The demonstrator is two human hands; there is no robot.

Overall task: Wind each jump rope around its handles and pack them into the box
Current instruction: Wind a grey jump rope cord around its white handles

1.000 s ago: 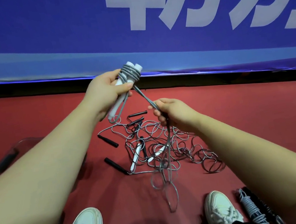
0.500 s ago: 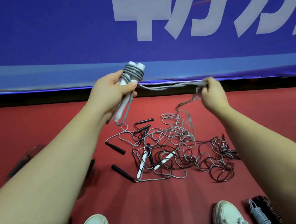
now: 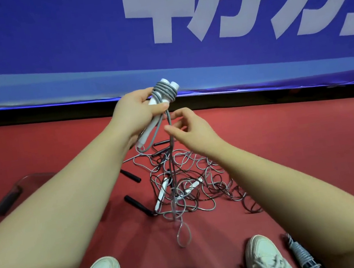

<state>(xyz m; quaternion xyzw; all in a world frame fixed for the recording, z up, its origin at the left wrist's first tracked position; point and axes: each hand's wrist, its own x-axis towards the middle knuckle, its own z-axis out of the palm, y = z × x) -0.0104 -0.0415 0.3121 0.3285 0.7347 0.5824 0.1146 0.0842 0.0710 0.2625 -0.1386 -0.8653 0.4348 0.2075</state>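
Both hands are up and near each other, but they do not touch. Left hand grips 2 white handles side by side. Gray rope is wrapped a few times around the top of them. What is left of this rope hangs straight down and ends in a loop low over the red floor. Right hand has its fingertips right at the hanging rope, with loose, bent fingers. I cannot tell if it pinches the rope or only touches it.

I think the step is winding this 1 rope, and it is only partly done, since a lot of rope hangs free. The next move needs the right hand to take hold of the hanging part and carry it around the handles again, pulled snug, while the left hand holds firm.

Down on the floor lies a pile of ropes, all tangled, so many are not yet wound. What looks like a clear box sits at the left, partly hidden by the arm. By the right shoe lies a wound rope, not in the box.
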